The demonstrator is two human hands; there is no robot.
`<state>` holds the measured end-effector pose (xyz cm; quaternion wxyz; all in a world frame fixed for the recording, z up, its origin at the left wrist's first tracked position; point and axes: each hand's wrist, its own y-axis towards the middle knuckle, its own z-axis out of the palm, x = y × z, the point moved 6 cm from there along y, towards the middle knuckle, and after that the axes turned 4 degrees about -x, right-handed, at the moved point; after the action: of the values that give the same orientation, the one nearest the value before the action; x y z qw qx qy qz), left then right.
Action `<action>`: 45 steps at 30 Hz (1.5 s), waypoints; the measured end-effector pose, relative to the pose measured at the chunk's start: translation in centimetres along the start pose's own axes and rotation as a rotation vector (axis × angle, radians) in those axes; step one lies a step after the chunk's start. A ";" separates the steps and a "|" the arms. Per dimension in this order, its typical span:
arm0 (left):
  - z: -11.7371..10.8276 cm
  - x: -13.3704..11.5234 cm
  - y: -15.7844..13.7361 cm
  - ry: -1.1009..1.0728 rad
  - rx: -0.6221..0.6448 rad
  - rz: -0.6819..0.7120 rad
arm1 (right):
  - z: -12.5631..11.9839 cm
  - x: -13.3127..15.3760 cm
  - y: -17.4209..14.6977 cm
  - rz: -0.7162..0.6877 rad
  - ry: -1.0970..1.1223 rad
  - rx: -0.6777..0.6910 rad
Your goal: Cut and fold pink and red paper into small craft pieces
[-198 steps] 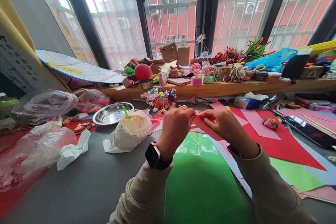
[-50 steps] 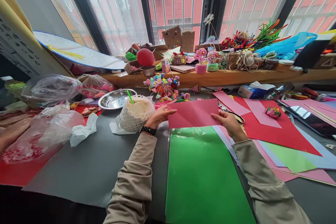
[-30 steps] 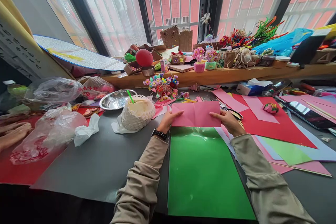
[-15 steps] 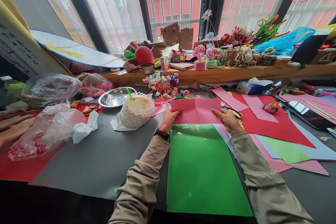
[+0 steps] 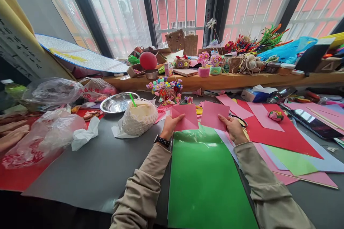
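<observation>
My left hand [image 5: 172, 126] is closed on a pink paper piece [image 5: 188, 117], thumb on top, with a dark dotted watch at the wrist. A second pink paper piece [image 5: 213, 115] is pinched in my right hand [image 5: 234, 128]. The two pieces are apart, with a narrow gap between their inner edges. Both are held above the far end of a glossy green sheet [image 5: 206, 182] on the table. Just beyond my right hand shows a black-handled loop [image 5: 240, 121], probably scissors, partly hidden.
A coconut in white foam netting [image 5: 139, 118] with a green straw stands left, near a metal plate [image 5: 118, 103]. Red card [image 5: 268, 134] and other papers lie right, beside a phone [image 5: 313, 123]. Far left, another person's hands [image 5: 13, 134] rest near plastic bags [image 5: 51, 132].
The single pink sheet with a central crease has come apart into two pieces. My hands have lowered slightly, each with one piece.
</observation>
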<state>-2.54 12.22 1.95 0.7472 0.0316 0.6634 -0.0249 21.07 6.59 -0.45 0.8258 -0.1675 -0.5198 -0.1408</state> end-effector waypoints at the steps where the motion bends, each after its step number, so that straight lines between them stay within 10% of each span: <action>1: 0.1 0.2 0.0 0.032 0.030 -0.014 | -0.2 0.2 0.1 -0.015 0.022 -0.024; 6: -0.2 0.8 0.3 0.259 0.081 -0.034 | -0.4 0.4 0.3 -0.006 0.117 -0.072; 11: -1.4 -3.2 -0.5 0.473 -0.311 0.453 | 1.0 0.6 -0.7 -0.087 0.134 -0.038; 13: -0.1 -3.8 -1.3 0.428 -0.251 0.523 | 1.7 0.4 -1.3 -0.141 0.141 -0.050; 18: 6.0 1.0 -3.2 0.225 0.383 -0.074 | 3.7 -0.7 -2.6 -0.262 0.021 0.036; 33: 6.4 2.5 -3.4 -0.205 0.354 -0.306 | 5.6 1.4 -5.4 -0.973 -0.881 0.206; 45: 5.4 2.5 -2.5 -0.254 0.236 -0.171 | 7.2 0.1 -6.1 -1.025 -1.001 0.473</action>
<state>2.91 9.30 0.04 0.8113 0.0593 0.5563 -0.1698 12.80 4.08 3.33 0.3359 0.2333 -0.8622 -0.2991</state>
